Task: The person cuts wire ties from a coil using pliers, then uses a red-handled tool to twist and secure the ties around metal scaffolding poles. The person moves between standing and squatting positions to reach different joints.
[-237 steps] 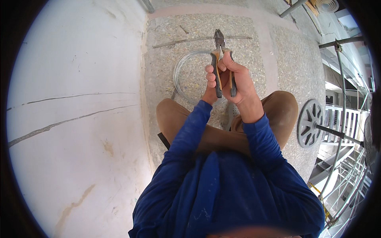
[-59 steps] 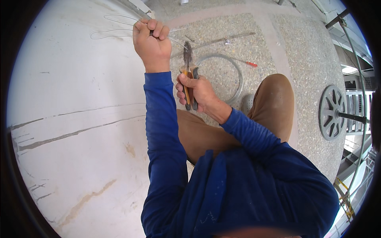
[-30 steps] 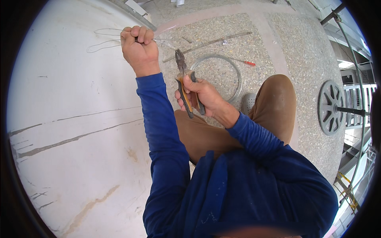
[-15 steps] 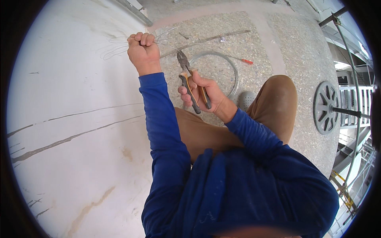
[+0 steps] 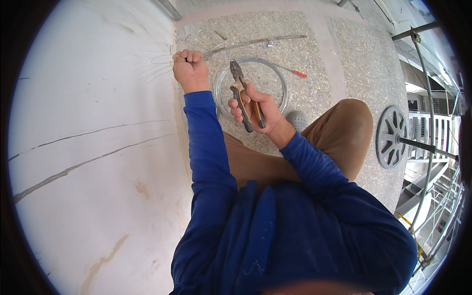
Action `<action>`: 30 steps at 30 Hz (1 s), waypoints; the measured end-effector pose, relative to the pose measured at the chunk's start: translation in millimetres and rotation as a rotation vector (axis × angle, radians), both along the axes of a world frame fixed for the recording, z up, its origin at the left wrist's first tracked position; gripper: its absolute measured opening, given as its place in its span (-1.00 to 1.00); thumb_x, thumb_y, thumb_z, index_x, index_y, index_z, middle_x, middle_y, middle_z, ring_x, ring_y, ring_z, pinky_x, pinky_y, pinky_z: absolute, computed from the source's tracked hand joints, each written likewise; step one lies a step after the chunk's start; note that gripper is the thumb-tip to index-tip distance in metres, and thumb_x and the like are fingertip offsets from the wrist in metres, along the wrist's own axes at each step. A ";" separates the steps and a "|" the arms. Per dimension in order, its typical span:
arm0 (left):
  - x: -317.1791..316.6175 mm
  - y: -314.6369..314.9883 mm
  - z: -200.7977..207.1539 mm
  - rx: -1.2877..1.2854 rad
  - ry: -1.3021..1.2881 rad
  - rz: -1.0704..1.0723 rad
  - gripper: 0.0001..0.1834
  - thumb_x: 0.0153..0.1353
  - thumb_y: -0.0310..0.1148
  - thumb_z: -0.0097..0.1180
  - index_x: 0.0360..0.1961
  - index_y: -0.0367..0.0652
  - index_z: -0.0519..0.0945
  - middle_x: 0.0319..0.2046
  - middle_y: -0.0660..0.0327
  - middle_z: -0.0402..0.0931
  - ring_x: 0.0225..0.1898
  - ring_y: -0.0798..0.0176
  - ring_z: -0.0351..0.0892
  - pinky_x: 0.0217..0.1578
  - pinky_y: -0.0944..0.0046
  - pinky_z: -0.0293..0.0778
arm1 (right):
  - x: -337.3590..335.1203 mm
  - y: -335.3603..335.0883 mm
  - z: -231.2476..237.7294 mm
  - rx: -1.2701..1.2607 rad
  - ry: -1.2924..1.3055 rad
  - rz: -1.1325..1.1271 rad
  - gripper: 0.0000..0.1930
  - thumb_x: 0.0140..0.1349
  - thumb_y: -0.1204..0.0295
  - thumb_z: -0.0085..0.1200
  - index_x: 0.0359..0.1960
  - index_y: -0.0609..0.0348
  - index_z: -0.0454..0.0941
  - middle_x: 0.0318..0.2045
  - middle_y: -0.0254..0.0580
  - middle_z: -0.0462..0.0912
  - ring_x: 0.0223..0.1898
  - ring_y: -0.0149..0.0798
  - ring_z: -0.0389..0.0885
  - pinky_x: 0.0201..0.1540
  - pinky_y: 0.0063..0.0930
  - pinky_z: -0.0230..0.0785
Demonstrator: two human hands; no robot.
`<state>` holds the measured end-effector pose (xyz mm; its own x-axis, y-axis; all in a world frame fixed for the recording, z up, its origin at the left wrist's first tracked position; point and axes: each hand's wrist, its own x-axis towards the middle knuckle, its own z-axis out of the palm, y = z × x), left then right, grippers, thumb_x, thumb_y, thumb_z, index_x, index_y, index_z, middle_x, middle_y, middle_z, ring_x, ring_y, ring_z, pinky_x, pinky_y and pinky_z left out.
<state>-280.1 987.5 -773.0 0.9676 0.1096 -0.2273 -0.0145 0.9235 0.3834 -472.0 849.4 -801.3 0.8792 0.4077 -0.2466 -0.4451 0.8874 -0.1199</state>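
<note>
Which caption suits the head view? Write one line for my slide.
Left hand clutching thin silvery wires; right hand holding black-and-orange-handled metal pliers over a round silvery coil.

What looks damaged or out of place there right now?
Two dark ragged lines run across the white wall at left, possibly cracks or grooves, breaking its otherwise smooth surface; a brownish stain marks it nearer the picture's bottom.

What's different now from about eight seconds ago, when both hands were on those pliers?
The left hand has let go of the pliers, moved left and forward toward the wall, and now grips some thin looped wires. The right hand alone holds the pliers, which have shifted left and now lean leftward. The coil and the long rod remain on the floor.
</note>
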 end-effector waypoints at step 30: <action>-82.9 31.4 -100.6 1.584 0.078 -0.352 -0.52 0.42 -0.29 0.22 0.31 -0.21 0.55 -0.12 0.07 0.66 -0.23 0.25 0.57 -0.10 0.20 0.52 | 180.8 -211.0 -239.6 -2.483 -0.380 0.814 -0.55 0.13 0.18 0.33 -0.12 0.38 0.77 -0.04 0.32 0.76 0.05 0.27 0.75 0.14 0.01 0.61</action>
<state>-363.0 1018.9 -873.6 0.9862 0.0568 -0.1556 0.1650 -0.4226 0.8912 -291.2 638.4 -1040.9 0.8825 -0.0793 -0.4635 -0.1810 -0.9670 -0.1792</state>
